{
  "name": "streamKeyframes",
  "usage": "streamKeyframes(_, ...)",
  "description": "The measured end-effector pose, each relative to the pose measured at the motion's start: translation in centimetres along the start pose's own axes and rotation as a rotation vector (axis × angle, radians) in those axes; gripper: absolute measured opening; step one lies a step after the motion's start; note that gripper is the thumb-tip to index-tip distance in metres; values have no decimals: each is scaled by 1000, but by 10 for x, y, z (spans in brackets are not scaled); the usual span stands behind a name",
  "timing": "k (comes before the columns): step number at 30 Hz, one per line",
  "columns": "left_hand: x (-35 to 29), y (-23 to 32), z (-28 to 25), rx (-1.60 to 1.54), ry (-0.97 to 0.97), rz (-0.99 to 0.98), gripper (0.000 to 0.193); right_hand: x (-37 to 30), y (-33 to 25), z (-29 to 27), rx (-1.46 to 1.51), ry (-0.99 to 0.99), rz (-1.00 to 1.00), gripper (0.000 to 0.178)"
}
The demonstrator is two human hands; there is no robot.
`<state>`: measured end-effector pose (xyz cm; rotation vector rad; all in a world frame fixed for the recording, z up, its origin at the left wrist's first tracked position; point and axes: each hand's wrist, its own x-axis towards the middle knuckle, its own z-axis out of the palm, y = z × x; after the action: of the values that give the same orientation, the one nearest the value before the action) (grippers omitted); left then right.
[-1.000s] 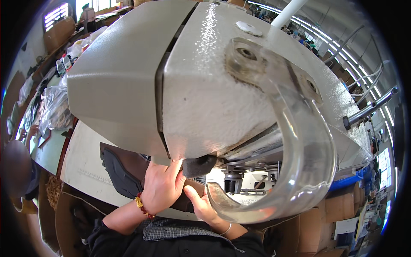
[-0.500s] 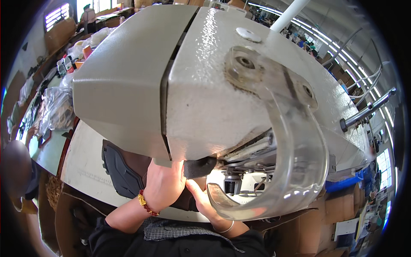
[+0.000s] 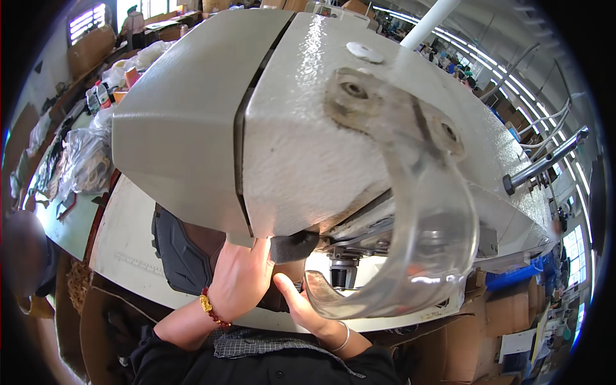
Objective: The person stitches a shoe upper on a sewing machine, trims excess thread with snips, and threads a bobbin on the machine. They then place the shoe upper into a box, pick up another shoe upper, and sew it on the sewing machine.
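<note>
A shoe point(image 3: 183, 250) with a dark ridged sole and brown upper lies under the head of a pale grey industrial sewing machine point(image 3: 314, 173). My left hand point(image 3: 240, 279) is against the shoe's brown part, closed round it, its fingertips going out of sight below the machine head. To its right, my right hand point(image 3: 303, 305) grips the near side of the brown part with the thumb raised; its other fingers are mostly hidden. A black padded piece point(image 3: 294, 247) sits just above the hands, beside the machine's presser mechanism point(image 3: 343, 273).
A curved clear plastic guard point(image 3: 443, 224) hangs in front of the needle area at right. The pale table point(image 3: 128, 237) spreads left of the shoe. Beyond lie plastic bags point(image 3: 86, 160) and bottles point(image 3: 99, 96); cardboard boxes point(image 3: 510, 314) stand at right.
The view has shifted a little, so the machine and guard sit slightly further left. Both hands stay at the shoe, having moved slightly left and down in the picture.
</note>
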<state>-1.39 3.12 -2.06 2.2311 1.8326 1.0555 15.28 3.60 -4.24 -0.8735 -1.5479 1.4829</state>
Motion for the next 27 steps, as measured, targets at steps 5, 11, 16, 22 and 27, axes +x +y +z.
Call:
streamKeyframes(5, 9, 2, -9, -17, 139, 121, 48, 9, -5, 7, -57, 42, -102, 34)
streamKeyframes(11, 16, -5, -3, -53, 95, 129, 45, 16, -5, -6, -324, 12, -63, 37)
streamKeyframes(16, 12, 2, -16, -28, -7, 115, 49, 19, 0, -10, -375, -16, -173, 43)
streamKeyframes(22, -6, 22, -22, 79, 73, 118, 49, 9, 18, -14, -64, -76, -61, 25)
streamKeyframes(27, -4, 16, -12, 198, 36, 177, 49, 13, 24, -12, -14, -67, -207, 21)
